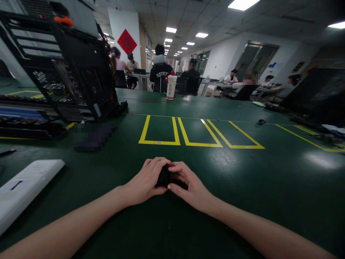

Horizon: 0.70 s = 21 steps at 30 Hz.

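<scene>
A small black object (163,177) with a raised edge is between my two hands, just above or on the green table (172,223); its kind is not clear. My left hand (151,176) wraps around its left side, fingers over the top and thumb at the lower edge. From the right, my right hand (185,183) touches it with bent fingertips and thumb, and a dark gap shows under that palm. Both hands partly hide the object.
A black computer case (81,79) stands at the left, a dark pixelated item (95,137) before it. A white box-like device (29,187) lies near left. Yellow tape outlines (159,142) mark the table; a white bottle (171,86) stands behind them. People sit beyond.
</scene>
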{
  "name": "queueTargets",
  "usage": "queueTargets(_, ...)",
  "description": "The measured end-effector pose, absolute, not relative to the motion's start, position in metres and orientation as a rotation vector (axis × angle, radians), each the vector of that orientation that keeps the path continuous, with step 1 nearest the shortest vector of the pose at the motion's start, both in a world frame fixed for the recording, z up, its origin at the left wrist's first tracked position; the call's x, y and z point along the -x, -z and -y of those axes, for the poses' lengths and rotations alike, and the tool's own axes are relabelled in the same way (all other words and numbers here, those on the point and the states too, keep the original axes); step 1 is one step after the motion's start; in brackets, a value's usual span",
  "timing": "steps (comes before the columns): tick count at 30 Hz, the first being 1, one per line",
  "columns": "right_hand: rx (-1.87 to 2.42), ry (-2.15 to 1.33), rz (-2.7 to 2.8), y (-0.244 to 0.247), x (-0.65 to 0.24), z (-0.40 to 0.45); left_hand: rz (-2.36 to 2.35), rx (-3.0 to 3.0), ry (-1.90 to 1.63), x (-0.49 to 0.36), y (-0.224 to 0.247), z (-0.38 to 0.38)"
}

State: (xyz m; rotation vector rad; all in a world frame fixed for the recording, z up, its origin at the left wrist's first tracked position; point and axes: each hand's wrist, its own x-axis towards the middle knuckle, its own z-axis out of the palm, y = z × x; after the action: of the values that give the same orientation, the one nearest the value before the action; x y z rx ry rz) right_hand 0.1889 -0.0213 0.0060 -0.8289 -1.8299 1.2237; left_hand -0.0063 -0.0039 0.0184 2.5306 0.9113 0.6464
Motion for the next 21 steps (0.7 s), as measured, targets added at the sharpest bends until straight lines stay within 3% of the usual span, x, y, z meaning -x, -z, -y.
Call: queueTargets(21, 0.957, -1.404, 1.716, -0.0131, -0.1859, 0.0206, -0.906, -2.505, -0.632, 0.0073, -0.0224, 0.0060)
